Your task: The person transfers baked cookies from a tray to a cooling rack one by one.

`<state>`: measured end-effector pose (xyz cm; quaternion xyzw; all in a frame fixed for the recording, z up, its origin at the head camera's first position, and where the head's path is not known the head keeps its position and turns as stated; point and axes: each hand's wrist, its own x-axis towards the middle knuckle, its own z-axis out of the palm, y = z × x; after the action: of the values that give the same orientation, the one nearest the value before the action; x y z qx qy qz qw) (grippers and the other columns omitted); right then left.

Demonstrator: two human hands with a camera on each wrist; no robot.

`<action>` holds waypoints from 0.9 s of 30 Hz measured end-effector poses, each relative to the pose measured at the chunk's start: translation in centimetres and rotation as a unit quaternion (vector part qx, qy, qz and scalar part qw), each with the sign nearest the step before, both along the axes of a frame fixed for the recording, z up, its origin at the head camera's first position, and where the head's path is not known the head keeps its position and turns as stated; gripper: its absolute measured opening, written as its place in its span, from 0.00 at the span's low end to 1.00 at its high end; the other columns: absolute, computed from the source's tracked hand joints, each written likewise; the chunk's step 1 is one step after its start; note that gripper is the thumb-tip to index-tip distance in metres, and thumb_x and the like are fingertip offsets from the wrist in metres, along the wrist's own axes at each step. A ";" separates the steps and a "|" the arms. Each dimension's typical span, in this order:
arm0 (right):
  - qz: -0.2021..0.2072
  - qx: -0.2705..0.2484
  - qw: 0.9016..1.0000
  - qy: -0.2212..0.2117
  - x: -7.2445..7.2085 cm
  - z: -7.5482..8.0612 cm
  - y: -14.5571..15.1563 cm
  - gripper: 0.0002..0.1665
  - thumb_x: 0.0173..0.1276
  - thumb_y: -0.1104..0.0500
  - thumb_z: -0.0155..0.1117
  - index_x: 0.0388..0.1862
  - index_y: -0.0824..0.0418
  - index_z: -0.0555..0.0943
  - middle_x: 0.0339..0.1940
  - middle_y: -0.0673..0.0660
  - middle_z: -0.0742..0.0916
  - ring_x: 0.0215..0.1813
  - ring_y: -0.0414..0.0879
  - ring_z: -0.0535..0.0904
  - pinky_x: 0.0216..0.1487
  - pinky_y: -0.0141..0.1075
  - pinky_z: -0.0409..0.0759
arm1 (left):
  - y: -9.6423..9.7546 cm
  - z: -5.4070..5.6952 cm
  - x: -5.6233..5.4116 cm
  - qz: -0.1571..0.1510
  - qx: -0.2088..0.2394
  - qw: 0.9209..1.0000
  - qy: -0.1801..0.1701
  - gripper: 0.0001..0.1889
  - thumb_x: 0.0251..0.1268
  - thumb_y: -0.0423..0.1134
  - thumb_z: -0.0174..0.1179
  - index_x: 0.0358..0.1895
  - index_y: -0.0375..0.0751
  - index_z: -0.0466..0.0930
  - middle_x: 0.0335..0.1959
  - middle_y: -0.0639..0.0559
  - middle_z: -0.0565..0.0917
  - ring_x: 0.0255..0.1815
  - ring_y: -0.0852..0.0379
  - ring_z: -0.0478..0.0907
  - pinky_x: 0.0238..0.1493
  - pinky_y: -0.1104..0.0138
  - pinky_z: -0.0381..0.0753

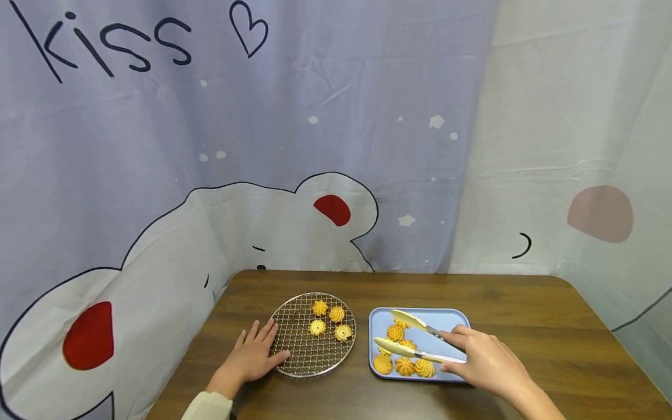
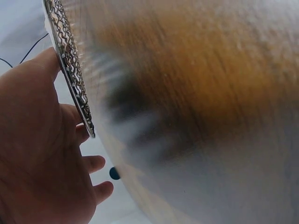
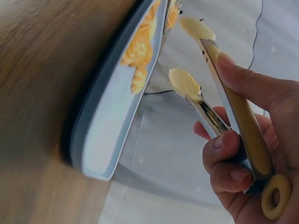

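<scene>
My right hand point(image 1: 490, 360) grips a pair of tongs point(image 3: 233, 102) with cream-coloured tips and metal arms. Their tips are spread apart above the blue tray point(image 1: 446, 316), with nothing between them. Several golden piped cookies point(image 1: 405, 366) lie in the tray's left part, some partly hidden by the tongs. To the left, my left hand point(image 1: 254, 357) touches the rim of a round wire rack point(image 1: 310, 356) with its fingers spread and straight. Several cookies point(image 1: 336, 314) lie on the rack's upper right area. In the left wrist view, the rack point(image 2: 70, 65) appears edge-on beside the fingers.
The wooden table point(image 1: 530, 326) carries both the rack and the tray, with a gap between them. A printed curtain point(image 1: 336, 116) hangs behind and around the table. A thin dark cord point(image 1: 640, 310) runs at the right.
</scene>
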<state>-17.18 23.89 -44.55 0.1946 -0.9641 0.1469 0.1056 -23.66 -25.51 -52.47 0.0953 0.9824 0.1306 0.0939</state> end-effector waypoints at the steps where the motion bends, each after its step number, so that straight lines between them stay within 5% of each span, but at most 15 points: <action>1: -0.005 0.001 1.000 -0.005 0.2 0.1 0.3 0.34 0.52 0.43 0.81 0.59 0.48 0.87 0.43 0.37 0.83 0.31 0.33 0.77 0.26 0.30 0.71 | 0.0 0.0 0.0 0.000 0.001 1.000 0.000 0.45 0.72 0.68 0.50 0.79 0.37 0.58 0.82 0.40 0.54 0.81 0.29 0.44 0.75 0.32 0.42; 15: -0.035 0.017 0.999 -0.029 3.3 0.4 4.3 0.34 0.49 0.41 0.82 0.58 0.46 0.87 0.44 0.34 0.83 0.36 0.30 0.77 0.32 0.33 0.76 | 0.0 -0.2 -0.2 -0.002 0.002 1.000 -0.001 0.45 0.73 0.68 0.49 0.80 0.37 0.57 0.82 0.41 0.53 0.81 0.29 0.44 0.75 0.32 0.41; 20: -0.027 0.027 0.996 -0.083 3.8 0.7 5.6 0.35 0.51 0.40 0.80 0.59 0.47 0.87 0.39 0.32 0.80 0.34 0.28 0.72 0.31 0.31 0.73 | 0.1 -0.2 -0.1 -0.002 0.004 1.000 0.002 0.45 0.72 0.68 0.50 0.80 0.37 0.57 0.82 0.41 0.53 0.81 0.29 0.44 0.74 0.31 0.41; 27: 0.012 0.038 0.996 -0.076 4.0 1.1 6.7 0.34 0.52 0.39 0.79 0.58 0.48 0.87 0.39 0.32 0.80 0.33 0.26 0.71 0.29 0.31 0.73 | 0.0 -0.1 0.1 0.000 0.002 1.000 -0.002 0.45 0.73 0.67 0.50 0.80 0.37 0.57 0.82 0.41 0.53 0.81 0.29 0.44 0.74 0.32 0.41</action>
<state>-13.23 30.55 -43.47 0.1980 -0.9718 0.1258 0.0230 -23.59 -25.50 -52.57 0.0955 0.9819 0.1324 0.0956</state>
